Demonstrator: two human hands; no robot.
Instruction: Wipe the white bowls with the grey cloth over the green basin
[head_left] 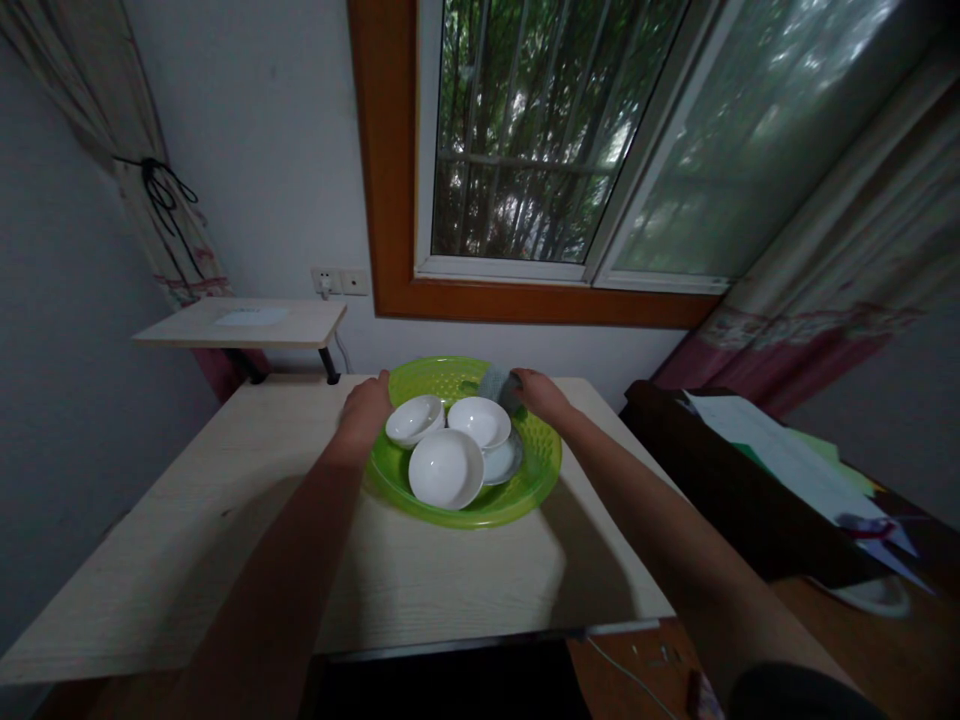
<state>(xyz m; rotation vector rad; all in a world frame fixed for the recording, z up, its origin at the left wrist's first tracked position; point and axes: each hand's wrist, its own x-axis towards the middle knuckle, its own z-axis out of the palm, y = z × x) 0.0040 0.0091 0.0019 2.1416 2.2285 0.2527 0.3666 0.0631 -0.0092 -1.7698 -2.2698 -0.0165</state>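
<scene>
A round green plastic basket (484,518) sits on the wooden table. In it lie three white bowls, the nearest bowl (446,470) in front of a left bowl (415,420) and a right bowl (480,422). A pale plate (504,460) shows partly beneath them. My left hand (367,408) is closed on the basket's left rim. At the basket's back right, my right hand (541,393) is closed on a grey cloth (495,385) that hangs over the inside of the basket. Whether those fingers also touch the rim is hidden.
The table (405,590) carries a small raised shelf (300,325) at its back left. Behind are a wall socket (339,282) and a window (540,150). To the right stands a dark brown piece of furniture (720,480) with papers (780,455) on it. A white cable (626,680) lies on the floor.
</scene>
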